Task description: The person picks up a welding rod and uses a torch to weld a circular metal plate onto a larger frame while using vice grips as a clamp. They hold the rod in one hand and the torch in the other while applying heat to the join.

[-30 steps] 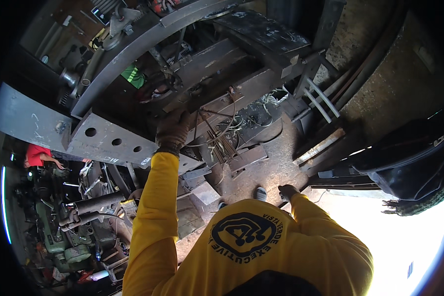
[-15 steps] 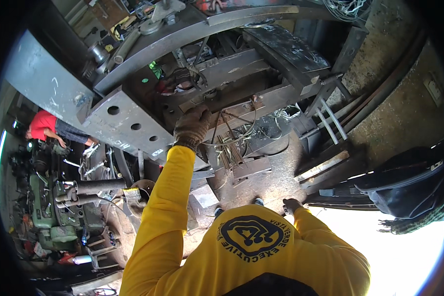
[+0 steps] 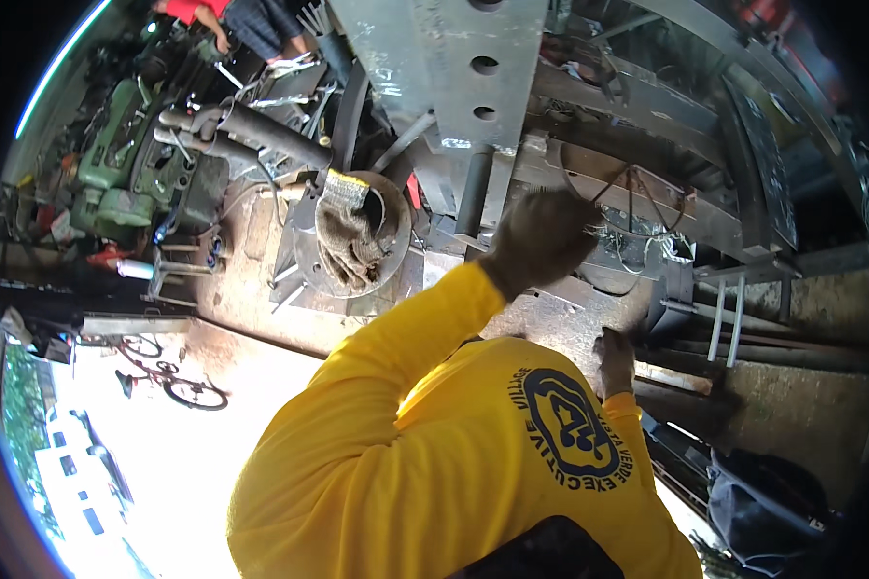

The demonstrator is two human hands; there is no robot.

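Observation:
My left hand (image 3: pixel 541 236), in a dirty brown glove at the end of a yellow sleeve, is raised against the underside of a grey steel frame (image 3: pixel 589 183). Its fingers are curled beside thin wire loops (image 3: pixel 628 198), and what they grip is hidden. My right hand (image 3: pixel 616 359), also gloved, is lower and rests against dark metal by a rusty floor plate (image 3: pixel 560 323); its fingers are hidden. Left of my raised arm, a spare knitted glove (image 3: pixel 350 239) lies on a round metal drum (image 3: pixel 396 261).
A grey beam with round holes (image 3: pixel 454 77) runs overhead. A green machine (image 3: pixel 116 169) and dark pipes (image 3: pixel 251 130) stand at the left. A person in red (image 3: pixel 198 12) is at the top. A bicycle (image 3: pixel 169 381) lies in bright sun. A dark bag (image 3: pixel 772 502) is lower right.
The view has swung: the holed beam moved from the left to the top centre. My left hand stays raised at the frame. The glove on the drum has come into view.

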